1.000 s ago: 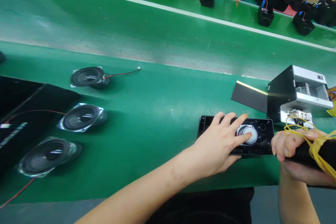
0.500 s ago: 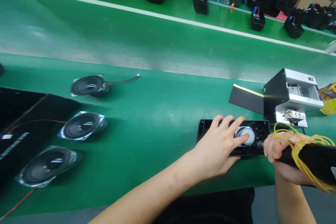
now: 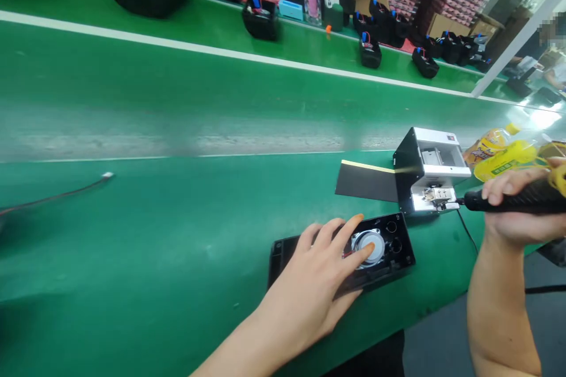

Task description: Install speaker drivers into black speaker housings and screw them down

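Observation:
My left hand (image 3: 316, 274) lies flat with fingers spread on a black plastic panel (image 3: 398, 250) at the near edge of the green bench. Its fingertips rest on a small round silver speaker (image 3: 371, 244) set in that panel. My right hand (image 3: 515, 212) is closed round a black electric screwdriver (image 3: 508, 201) held level. The screwdriver's tip points left into the mouth of a small black and silver screw feeder box (image 3: 431, 174).
A black flat sheet (image 3: 365, 182) lies left of the feeder. Yellow snack bags (image 3: 504, 150) sit behind my right hand. A red wire with a white plug (image 3: 106, 177) trails at the left. Black speaker housings (image 3: 369, 50) line the far side of the green conveyor (image 3: 198, 100).
The view has swung right, so the loose speakers at the left have left the frame. My right hand lifted the screwdriver from the panel to the feeder box. My left hand stays on the panel.

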A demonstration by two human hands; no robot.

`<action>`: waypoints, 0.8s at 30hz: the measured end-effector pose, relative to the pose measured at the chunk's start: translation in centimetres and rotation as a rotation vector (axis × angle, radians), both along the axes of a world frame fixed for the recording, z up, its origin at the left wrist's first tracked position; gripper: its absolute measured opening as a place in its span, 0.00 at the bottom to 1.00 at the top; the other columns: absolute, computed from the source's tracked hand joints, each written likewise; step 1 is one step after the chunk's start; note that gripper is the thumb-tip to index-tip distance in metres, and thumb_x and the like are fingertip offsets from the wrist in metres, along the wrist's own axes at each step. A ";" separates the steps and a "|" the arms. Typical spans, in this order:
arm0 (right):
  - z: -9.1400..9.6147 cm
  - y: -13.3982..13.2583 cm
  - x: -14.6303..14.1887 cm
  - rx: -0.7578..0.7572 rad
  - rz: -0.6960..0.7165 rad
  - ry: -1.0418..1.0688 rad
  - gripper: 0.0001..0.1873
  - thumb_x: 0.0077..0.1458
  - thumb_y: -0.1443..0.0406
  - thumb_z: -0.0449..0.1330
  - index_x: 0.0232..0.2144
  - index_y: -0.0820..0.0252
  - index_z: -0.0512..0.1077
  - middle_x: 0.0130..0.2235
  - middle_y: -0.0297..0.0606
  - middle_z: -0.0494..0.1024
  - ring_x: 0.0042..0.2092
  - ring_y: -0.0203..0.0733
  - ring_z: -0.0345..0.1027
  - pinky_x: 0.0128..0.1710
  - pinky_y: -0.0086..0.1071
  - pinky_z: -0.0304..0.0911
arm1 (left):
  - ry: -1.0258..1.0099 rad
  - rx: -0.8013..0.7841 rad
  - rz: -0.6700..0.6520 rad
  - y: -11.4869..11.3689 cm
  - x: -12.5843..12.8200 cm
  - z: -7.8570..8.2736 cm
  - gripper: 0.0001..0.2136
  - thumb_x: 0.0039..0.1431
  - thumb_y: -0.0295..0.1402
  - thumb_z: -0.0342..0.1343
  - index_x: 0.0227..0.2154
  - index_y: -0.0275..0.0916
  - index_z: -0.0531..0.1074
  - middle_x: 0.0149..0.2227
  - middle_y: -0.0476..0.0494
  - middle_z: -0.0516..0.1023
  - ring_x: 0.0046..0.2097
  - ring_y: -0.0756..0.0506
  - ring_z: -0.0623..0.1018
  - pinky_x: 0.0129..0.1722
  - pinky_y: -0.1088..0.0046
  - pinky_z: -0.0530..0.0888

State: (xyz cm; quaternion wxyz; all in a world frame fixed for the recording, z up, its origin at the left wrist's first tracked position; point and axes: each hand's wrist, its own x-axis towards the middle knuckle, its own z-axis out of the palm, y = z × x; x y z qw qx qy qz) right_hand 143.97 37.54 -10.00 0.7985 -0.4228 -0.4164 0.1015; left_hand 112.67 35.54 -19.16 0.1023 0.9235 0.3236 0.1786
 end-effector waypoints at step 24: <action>-1.3 0.8 -1.1 -0.047 0.052 -0.077 0.42 0.54 0.26 0.47 0.33 0.57 0.71 0.17 0.23 0.63 0.13 0.32 0.53 0.11 0.26 0.53 | 0.009 0.009 0.004 0.0 -0.2 -0.4 0.24 0.61 0.45 0.65 0.59 0.53 0.74 0.71 0.38 0.63 0.63 0.29 0.70 0.60 0.44 0.68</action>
